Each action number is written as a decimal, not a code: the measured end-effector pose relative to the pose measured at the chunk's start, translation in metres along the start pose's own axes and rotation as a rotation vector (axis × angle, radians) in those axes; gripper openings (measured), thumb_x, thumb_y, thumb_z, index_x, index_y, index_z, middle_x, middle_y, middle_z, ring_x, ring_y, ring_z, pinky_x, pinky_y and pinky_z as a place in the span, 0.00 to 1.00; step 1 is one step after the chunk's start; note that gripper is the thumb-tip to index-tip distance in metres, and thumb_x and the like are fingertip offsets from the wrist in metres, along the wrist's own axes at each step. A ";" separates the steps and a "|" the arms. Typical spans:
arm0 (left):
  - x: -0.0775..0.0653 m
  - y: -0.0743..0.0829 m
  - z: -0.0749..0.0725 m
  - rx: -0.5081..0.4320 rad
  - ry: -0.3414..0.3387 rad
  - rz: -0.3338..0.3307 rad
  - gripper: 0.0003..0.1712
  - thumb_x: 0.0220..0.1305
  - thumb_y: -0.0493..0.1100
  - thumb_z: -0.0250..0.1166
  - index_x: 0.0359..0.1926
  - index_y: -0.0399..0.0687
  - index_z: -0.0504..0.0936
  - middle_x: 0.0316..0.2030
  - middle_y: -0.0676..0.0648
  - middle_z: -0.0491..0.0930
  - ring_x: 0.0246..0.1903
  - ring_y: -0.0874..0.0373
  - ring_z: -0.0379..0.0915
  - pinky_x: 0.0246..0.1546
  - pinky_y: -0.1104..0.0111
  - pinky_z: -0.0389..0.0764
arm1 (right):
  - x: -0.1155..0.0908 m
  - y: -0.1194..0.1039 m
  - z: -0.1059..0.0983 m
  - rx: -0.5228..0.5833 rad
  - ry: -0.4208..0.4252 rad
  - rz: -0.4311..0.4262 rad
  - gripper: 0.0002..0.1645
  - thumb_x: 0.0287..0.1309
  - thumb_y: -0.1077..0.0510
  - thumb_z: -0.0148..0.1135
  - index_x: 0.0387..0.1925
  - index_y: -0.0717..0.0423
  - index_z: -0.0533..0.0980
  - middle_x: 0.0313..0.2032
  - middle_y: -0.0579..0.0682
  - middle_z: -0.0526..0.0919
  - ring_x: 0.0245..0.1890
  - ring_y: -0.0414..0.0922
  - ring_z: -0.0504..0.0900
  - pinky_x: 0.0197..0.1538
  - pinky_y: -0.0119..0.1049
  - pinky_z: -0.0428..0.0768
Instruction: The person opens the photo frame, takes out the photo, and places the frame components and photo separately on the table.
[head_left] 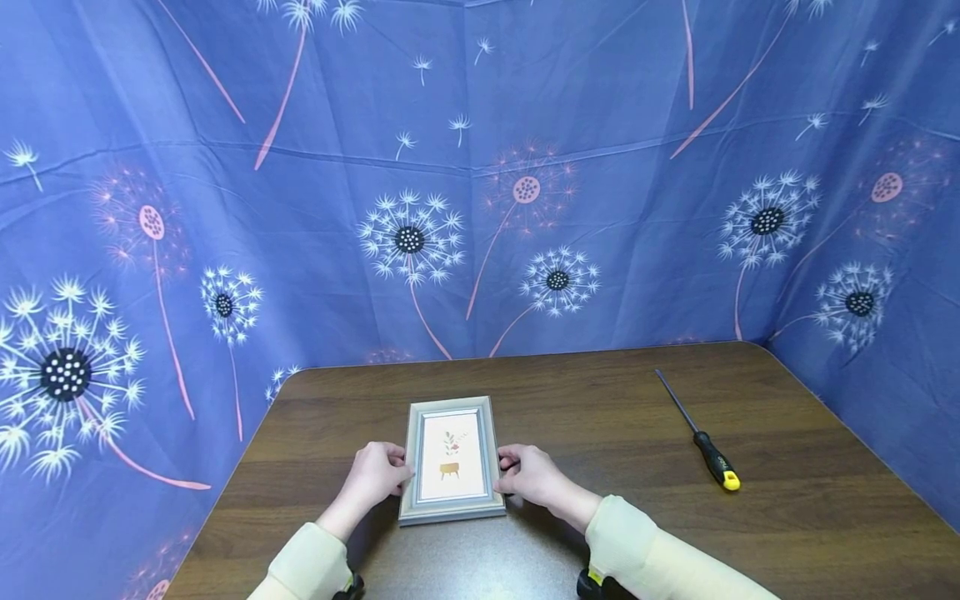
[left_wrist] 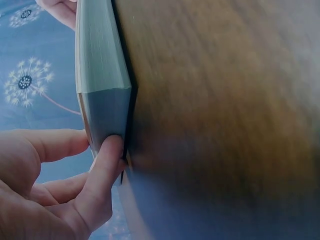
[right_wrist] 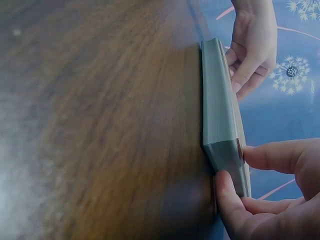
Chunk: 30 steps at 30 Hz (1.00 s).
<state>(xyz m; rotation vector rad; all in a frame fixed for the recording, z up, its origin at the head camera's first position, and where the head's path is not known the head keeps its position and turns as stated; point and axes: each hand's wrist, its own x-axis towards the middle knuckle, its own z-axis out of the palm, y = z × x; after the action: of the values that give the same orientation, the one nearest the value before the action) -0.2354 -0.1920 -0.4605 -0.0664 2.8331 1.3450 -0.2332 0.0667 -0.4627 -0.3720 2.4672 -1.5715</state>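
A picture frame (head_left: 453, 460) in pale grey-blue, with a potted-plant print inside, lies face up on the wooden table. At its left edge, my left hand (head_left: 378, 471) pinches the border between thumb and fingers. My right hand (head_left: 534, 477) holds the opposite edge in the same way. From the left wrist view, the thumb (left_wrist: 107, 160) presses on the frame's side (left_wrist: 106, 112). In the right wrist view the fingers of the right hand (right_wrist: 285, 195) touch the frame's top and side near a corner. The frame's underside is hidden.
A screwdriver (head_left: 705, 442) with a black and yellow handle lies to the right on the brown wooden table (head_left: 300, 433), its tip pointing away. Behind and beside the table hangs a blue cloth (head_left: 465, 208) with dandelion prints.
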 end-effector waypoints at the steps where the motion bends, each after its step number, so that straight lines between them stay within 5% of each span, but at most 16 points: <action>1: -0.001 0.001 0.000 -0.005 -0.004 0.003 0.15 0.50 0.31 0.68 0.40 0.25 0.80 0.25 0.45 0.80 0.17 0.57 0.79 0.17 0.69 0.83 | -0.001 0.000 -0.001 -0.001 0.002 -0.001 0.33 0.39 0.68 0.68 0.51 0.75 0.71 0.36 0.56 0.78 0.33 0.43 0.77 0.35 0.30 0.78; 30: -0.013 0.020 0.020 -0.117 -0.120 0.106 0.16 0.51 0.30 0.68 0.40 0.21 0.77 0.23 0.45 0.79 0.16 0.59 0.80 0.18 0.69 0.83 | -0.024 0.020 -0.032 0.115 -0.043 0.029 0.31 0.46 0.69 0.64 0.53 0.79 0.67 0.41 0.61 0.76 0.32 0.43 0.77 0.35 0.37 0.85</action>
<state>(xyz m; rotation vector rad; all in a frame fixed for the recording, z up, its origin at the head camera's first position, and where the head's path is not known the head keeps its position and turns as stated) -0.2239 -0.1632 -0.4571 0.1605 2.6928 1.4794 -0.2218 0.1096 -0.4674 -0.3461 2.3272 -1.6656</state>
